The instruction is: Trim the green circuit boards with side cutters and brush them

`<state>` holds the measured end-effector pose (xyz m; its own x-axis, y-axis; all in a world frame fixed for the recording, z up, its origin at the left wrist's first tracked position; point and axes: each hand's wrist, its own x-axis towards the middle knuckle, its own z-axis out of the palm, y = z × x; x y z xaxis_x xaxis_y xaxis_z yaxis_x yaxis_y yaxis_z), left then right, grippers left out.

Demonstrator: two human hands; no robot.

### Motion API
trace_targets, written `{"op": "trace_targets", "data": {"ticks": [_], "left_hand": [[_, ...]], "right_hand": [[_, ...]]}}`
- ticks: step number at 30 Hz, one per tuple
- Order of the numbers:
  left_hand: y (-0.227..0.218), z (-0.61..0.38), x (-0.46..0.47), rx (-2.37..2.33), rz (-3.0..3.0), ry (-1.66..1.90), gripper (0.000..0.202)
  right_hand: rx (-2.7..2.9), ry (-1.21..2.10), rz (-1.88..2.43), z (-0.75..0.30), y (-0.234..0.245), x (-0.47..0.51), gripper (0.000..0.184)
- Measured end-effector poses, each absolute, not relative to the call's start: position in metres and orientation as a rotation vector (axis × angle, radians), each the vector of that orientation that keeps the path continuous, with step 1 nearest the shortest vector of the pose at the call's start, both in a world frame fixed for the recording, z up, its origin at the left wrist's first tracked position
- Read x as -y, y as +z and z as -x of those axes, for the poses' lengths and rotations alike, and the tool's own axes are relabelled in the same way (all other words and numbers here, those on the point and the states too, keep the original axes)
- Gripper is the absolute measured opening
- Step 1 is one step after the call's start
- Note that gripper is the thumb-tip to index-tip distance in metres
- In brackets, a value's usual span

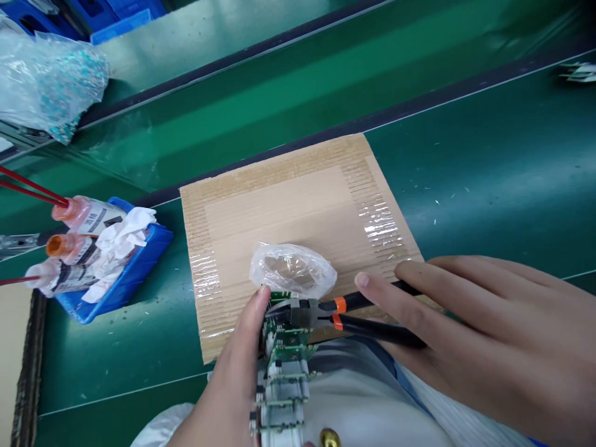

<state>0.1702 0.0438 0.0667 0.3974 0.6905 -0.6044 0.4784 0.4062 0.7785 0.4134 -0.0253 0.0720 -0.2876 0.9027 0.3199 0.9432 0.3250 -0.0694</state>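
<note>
Holding a stack of small green boards (285,355) at the near edge of the cardboard sheet (298,198), the left hand (230,382) has its grip pinching the stack from the side. The right hand (488,338) has its grip folded over the black handles of the cutters (372,328), whose tip touches the top board, just below a crumpled clear bag (293,270) on the cardboard. Left of the cardboard, a blue tray (139,268) on the green surface (488,186) holds 3 bottles (86,214) and white tissue (125,233).

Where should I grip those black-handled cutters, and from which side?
Grip the cutters by the two black handles, behind the orange bands, coming from the right: the handles trail rightward while the head points left at the board stack.
</note>
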Motion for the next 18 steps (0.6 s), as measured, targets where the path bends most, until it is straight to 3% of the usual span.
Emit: {"op": "trace_targets", "data": {"ticks": [9,18], "left_hand": [[0.053,-0.147,-0.043,-1.321,-1.178,0.133,0.097],[0.058,-0.159,-0.050,-1.226,-1.180,0.069,0.088]], "right_hand": [[2.267,-0.095,1.720,-0.412,0.066,0.027,0.037],[2.192,0.011,1.775,-0.411,0.065,0.027,0.038]]}}
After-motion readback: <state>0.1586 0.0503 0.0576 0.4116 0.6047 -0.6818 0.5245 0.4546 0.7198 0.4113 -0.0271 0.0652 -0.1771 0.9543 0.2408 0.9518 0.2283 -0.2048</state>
